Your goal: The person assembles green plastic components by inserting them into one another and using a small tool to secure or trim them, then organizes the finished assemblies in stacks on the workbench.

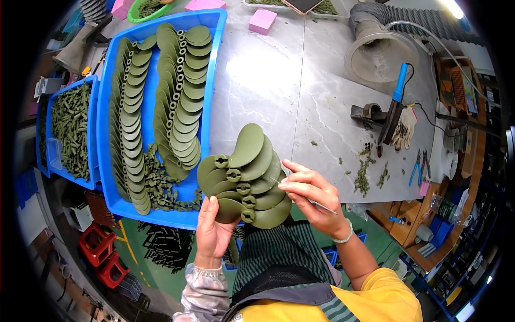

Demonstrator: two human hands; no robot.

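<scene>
Several dark green two-bladed plastic propellers (248,146), each with a round hub, are fanned in an overlapping stack. My left hand (213,236) is closed on their lower left edge, thumb on top. Over the right-hand blades, my right hand (316,199) pinches a thin metal pick (325,207). Its fine tip reaches the blades; whether it touches them I cannot tell. To the left lies a blue tray (215,64) with long rows of stacked propellers (134,115) and small green scraps (161,182).
Left of the tray, a smaller blue bin (92,134) holds green tubular pieces. On the grey table (257,86) at right lie a blue-handled corded tool (397,88), pliers (416,169), a glove (405,129) and green scraps. A duct funnel (375,53) and a pink block (262,21) stand farther back.
</scene>
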